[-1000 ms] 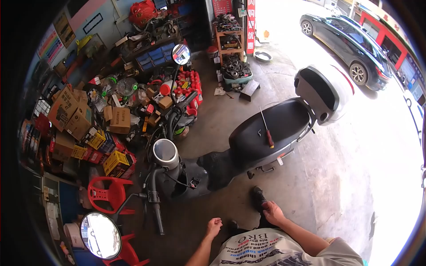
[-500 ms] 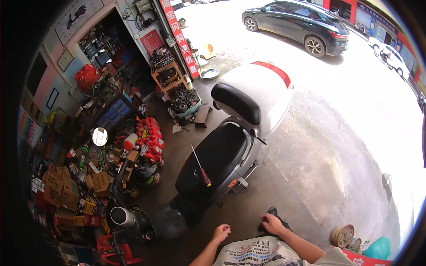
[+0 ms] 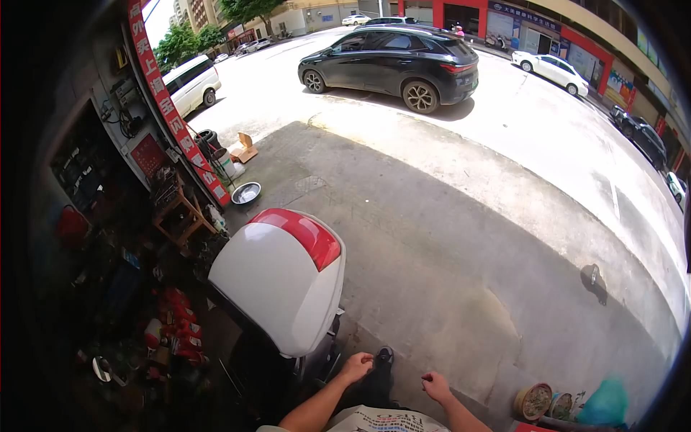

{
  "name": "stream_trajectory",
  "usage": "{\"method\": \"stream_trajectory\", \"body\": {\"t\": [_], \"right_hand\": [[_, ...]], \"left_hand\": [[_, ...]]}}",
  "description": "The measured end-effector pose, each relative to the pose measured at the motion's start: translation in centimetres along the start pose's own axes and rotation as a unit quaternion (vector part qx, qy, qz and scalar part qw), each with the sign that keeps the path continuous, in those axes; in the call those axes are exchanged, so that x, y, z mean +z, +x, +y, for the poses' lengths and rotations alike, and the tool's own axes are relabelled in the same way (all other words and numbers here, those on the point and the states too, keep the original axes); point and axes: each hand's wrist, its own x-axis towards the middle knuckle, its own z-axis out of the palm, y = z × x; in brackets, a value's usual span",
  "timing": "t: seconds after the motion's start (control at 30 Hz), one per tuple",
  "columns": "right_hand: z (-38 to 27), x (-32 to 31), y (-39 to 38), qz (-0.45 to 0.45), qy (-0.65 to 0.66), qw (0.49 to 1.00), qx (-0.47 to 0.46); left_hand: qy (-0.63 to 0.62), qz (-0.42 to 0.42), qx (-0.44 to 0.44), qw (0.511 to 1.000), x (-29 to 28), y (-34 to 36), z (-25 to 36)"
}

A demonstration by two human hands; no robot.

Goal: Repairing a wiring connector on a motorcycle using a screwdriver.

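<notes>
Left fingers [image 3: 368, 357], scooter [image 3: 284, 284] near, leftward

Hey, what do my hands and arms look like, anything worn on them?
Your left hand and right hand are gloveless, and both forearms are bare, with no watch or bracelet visible. The pale shirt carries dark lettering.
</notes>
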Motion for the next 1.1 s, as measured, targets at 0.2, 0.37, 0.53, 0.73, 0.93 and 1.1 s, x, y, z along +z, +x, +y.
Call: {"method": "stream_trajectory", "body": {"t": [0.2,0.37,0.53,0.73,0.93,1.1], "right_hand": [[15.7,-5.2,5.3,0.057,0.314,0.912,0.260],[6.4,-13.5,13.6,0.025,0.257,0.928,0.268],[-0.2,-19.0,25.2,0.026,0.222,0.938,0.265],[-4.6,-25.3,40.7,0.021,0.173,0.950,0.257],[-14.5,-27.6,56.7,0.010,0.134,0.963,0.234],[-25.9,-25.3,72.1,-0.014,0.085,0.980,0.181]], "left_hand": [[0.186,-0.058,0.099,0.976,4.4,19.5,10.9],[0.304,-0.095,0.111,0.941,4.2,28.6,18.1],[0.273,-0.057,0.146,0.949,3.0,39.6,22.0],[0.332,-0.039,0.083,0.939,-5.3,50.7,26.9],[0.224,0.082,-0.005,0.971,-17.5,58.8,27.0],[0.081,0.198,-0.091,0.973,-27.8,65.5,23.2]]}}
